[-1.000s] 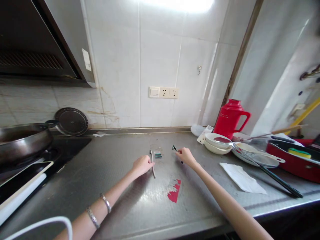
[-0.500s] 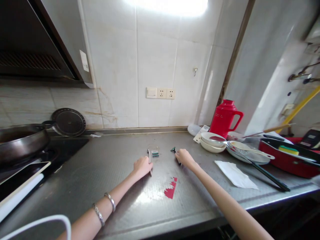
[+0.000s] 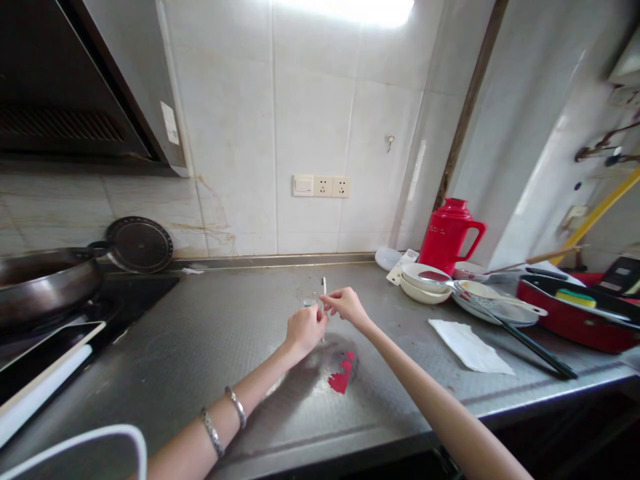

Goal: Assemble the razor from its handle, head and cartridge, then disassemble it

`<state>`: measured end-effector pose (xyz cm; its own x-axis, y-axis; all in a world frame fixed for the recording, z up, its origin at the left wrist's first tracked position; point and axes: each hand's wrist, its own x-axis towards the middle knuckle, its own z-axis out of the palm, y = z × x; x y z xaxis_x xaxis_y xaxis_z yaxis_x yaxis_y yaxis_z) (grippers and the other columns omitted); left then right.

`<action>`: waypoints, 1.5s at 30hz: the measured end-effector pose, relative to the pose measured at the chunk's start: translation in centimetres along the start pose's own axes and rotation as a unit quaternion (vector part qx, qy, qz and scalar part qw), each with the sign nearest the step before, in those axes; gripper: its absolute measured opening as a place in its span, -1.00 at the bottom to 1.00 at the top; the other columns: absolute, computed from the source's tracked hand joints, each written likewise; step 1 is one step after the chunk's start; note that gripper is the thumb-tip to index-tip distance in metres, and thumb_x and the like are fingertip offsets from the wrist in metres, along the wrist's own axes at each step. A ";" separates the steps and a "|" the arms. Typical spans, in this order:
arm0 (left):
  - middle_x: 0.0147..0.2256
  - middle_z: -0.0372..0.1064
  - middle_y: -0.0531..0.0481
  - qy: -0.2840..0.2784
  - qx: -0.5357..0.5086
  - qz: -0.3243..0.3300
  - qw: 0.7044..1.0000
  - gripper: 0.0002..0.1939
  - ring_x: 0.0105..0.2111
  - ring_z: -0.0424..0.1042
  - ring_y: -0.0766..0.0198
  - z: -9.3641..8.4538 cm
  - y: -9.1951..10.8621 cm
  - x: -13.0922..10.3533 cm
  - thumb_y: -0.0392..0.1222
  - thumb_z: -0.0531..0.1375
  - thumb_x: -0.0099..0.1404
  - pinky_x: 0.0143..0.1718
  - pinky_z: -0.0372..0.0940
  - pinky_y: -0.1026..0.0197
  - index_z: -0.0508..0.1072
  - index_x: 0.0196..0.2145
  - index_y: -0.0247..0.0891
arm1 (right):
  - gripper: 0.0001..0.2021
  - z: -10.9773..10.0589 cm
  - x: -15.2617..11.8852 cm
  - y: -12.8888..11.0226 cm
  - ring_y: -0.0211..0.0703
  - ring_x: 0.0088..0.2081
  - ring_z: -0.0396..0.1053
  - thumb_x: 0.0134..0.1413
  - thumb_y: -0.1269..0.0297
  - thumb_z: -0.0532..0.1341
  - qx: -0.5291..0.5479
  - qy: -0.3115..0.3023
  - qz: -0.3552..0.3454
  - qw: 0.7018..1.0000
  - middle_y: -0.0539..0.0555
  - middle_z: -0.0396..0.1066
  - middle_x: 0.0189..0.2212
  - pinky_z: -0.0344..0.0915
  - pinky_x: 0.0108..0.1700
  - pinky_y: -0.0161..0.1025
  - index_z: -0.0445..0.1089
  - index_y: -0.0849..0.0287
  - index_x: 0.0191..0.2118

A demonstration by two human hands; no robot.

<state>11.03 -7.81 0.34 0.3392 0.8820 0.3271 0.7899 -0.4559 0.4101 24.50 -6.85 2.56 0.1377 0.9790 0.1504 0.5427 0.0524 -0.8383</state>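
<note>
My left hand (image 3: 306, 328) is closed around a slim white stick, seemingly a toothbrush (image 3: 324, 285), whose dark-tipped end points toward the wall. My right hand (image 3: 346, 305) comes in from the right, its fingertips pinched together against my left fingers and the brush. What that pinch holds is hidden; the green-headed razor seen earlier does not show now. Just behind my left hand lies a small clear plastic piece with green stripes (image 3: 308, 303), partly covered. A torn red scrap (image 3: 341, 375) lies on the metal counter (image 3: 235, 333) nearer me.
To the right stand a red thermos (image 3: 447, 233), stacked white bowls (image 3: 425, 293), a white napkin (image 3: 470, 347) and a red pan (image 3: 575, 320) with a sponge. A frying pan (image 3: 45, 283) sits on the stove at left. A white cable (image 3: 100, 437) curves at lower left.
My left hand has moved right with the toothbrush. My right hand has moved left to meet it. The razor, earlier under my right hand, has gone out of sight.
</note>
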 end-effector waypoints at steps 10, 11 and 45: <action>-0.44 0.43 -0.06 -0.034 -0.006 -0.001 0.999 -0.60 -0.37 0.41 0.15 0.3 0.1 0.6 0.17 0.04 0.14 -0.42 0.11 0.24 0.40 -0.43 -0.25 | -0.75 -2.8 1.3 2.0 -0.33 -0.60 0.20 -0.12 0.35 0.10 -0.246 0.080 -0.059 0.964 0.08 0.36 -0.70 -0.08 -0.59 -0.40 0.39 0.32 -0.68; -0.45 0.42 -0.05 -0.030 -0.015 -0.003 0.999 -0.60 -0.38 0.40 0.18 0.2 -0.7 0.9 0.16 0.04 0.15 -0.43 0.10 0.25 0.39 -0.44 -0.24 | -0.75 -3.6 1.5 2.6 -0.33 -0.59 0.20 -0.11 0.34 0.09 -0.271 0.089 -0.052 0.957 0.11 0.38 -0.67 -0.09 -0.58 -0.38 0.39 0.31 -0.66; -0.07 0.36 -0.17 -0.032 -0.065 0.056 0.996 -0.51 -0.07 0.33 0.13 3.9 -8.6 6.0 -0.25 0.20 0.02 -0.04 0.16 0.15 0.28 -0.04 -0.31 | -0.69 -7.0 1.2 9.4 -0.14 -0.30 0.39 0.12 0.29 0.00 -0.414 0.057 0.021 0.908 0.28 0.44 -0.35 0.12 -0.34 -0.36 0.44 0.33 -0.37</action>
<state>8.24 1.84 -4.52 0.4558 0.8288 0.3244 0.6738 -0.5595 0.4827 35.55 -6.58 -1.45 0.2323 0.9473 0.2205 0.9654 -0.1970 -0.1706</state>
